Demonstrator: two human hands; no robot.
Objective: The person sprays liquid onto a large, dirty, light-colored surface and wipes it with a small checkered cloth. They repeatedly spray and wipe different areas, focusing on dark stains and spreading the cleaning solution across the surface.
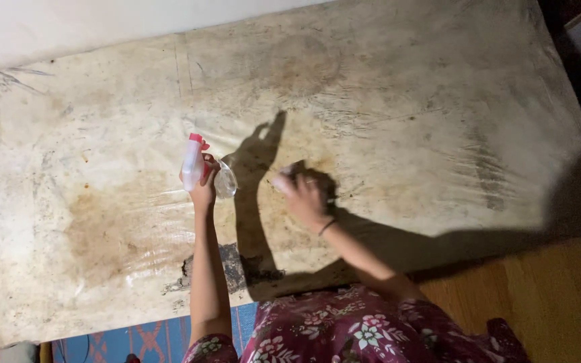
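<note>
A stained, plastic-covered mattress [384, 87] fills most of the view, with brown blotches and a torn dark patch near its front edge. My left hand [203, 188] grips a spray bottle [195, 165] with a white body, a red nozzle and a clear lower part, held just above the mattress. My right hand [302, 196] presses down on the mattress surface to the right of the bottle; something small and pale shows under its fingers, too blurred to identify. A dark band sits on my right wrist.
A white wall [68, 23] runs along the mattress's far side. Wooden floor [546, 302] lies at the lower right. A blue patterned rug [149, 339] shows below the mattress's front edge. My floral dress [344, 333] fills the bottom centre.
</note>
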